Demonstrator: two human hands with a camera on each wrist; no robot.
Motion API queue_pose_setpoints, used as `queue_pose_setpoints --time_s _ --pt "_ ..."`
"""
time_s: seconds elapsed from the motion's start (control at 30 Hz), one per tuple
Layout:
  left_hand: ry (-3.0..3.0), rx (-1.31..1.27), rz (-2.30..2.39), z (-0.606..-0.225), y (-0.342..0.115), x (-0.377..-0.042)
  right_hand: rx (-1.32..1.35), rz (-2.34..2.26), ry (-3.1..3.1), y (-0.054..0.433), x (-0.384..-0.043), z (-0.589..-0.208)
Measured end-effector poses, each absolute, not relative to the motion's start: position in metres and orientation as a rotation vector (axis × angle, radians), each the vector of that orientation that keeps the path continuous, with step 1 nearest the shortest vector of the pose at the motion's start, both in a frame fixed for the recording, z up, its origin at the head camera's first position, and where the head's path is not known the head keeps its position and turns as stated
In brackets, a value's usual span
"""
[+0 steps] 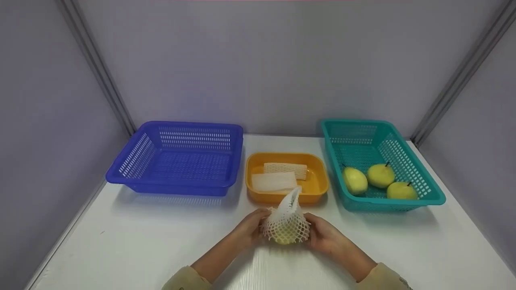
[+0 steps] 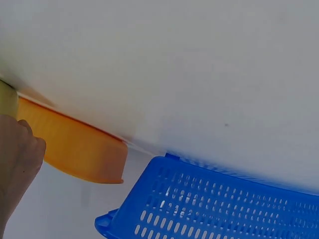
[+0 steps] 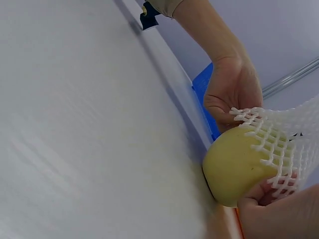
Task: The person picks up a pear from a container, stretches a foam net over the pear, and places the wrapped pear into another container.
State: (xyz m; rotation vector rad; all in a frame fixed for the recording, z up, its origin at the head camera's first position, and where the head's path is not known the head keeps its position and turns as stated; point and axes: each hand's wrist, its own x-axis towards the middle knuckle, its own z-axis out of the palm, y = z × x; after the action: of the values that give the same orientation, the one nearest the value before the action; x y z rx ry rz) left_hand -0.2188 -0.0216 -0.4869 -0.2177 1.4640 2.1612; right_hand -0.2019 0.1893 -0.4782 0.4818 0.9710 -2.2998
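A yellow pear (image 3: 233, 167) stands on the table close to the front, its upper part covered by a white foam fruit net (image 1: 287, 219). The net's narrow end sticks up above the fruit, and its wide rim hangs around the sides, leaving the bottom bare. On the left side, my left hand (image 1: 250, 227) pinches the net's rim. My right hand (image 1: 324, 235) holds the opposite side of the rim, fingers against the pear. The left wrist view shows only part of the left hand (image 2: 19, 159) at its edge.
Behind the hands sits an orange tray (image 1: 318, 177) with flat white foam nets (image 1: 274, 181) inside. A blue basket (image 1: 177, 187) stands on the left. At the right, a green basket (image 1: 433, 195) holds three pears (image 1: 381, 175). Grey walls enclose the table.
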Motion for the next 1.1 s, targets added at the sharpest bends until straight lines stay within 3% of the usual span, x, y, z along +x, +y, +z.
queue_pose_setpoints --time_s 0.83,1.1 --pt "1.313 -0.276 2.077 -0.498 -0.027 -0.221 0.420 -2.237 1.197 0.191 -0.205 -0.493" --pt "1.575 -0.082 1.855 -0.493 -0.037 -0.227 0.354 -2.201 1.367 0.193 -0.202 -0.489"
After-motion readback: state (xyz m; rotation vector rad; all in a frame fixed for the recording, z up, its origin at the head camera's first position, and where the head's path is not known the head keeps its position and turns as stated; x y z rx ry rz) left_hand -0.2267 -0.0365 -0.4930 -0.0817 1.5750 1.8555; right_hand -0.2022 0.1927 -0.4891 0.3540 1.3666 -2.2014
